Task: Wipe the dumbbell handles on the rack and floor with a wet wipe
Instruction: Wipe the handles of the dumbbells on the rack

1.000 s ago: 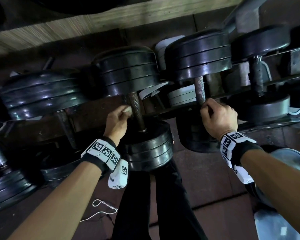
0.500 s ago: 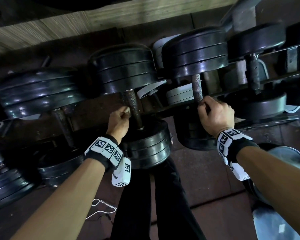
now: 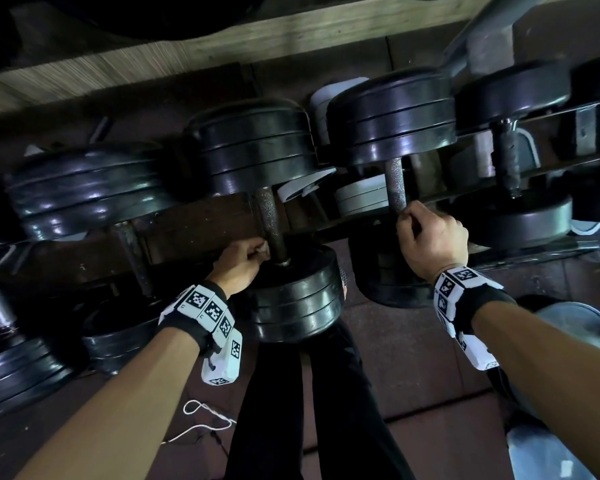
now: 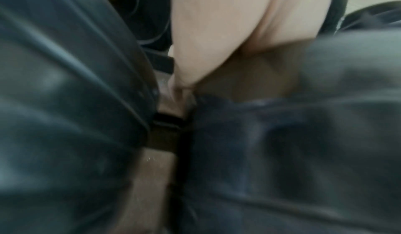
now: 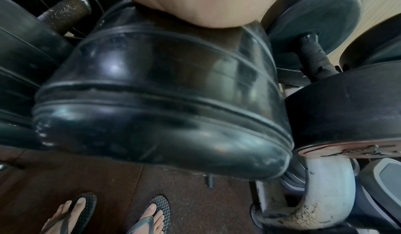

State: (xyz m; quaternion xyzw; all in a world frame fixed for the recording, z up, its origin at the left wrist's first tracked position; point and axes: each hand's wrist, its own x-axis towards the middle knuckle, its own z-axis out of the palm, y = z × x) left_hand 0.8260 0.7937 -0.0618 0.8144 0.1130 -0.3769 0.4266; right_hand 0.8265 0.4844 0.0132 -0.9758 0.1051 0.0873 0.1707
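Observation:
Black dumbbells lie side by side on a metal rack. My left hand holds a small white wet wipe against the lower end of the knurled handle of the middle dumbbell, just above its near plates. My right hand grips the lower end of the neighbouring dumbbell's steel handle. In the right wrist view the palm sits over that dumbbell's near plates. The left wrist view is blurred, showing my palm between dark plates.
More dumbbells sit on the rack to the left and right, and others lie lower at the left. My legs in dark trousers and sandalled feet stand on the brown floor. A white cord lies there.
My left hand with the wipe has slid down the middle handle towards the near plates. My right hand keeps its grip on the other handle.

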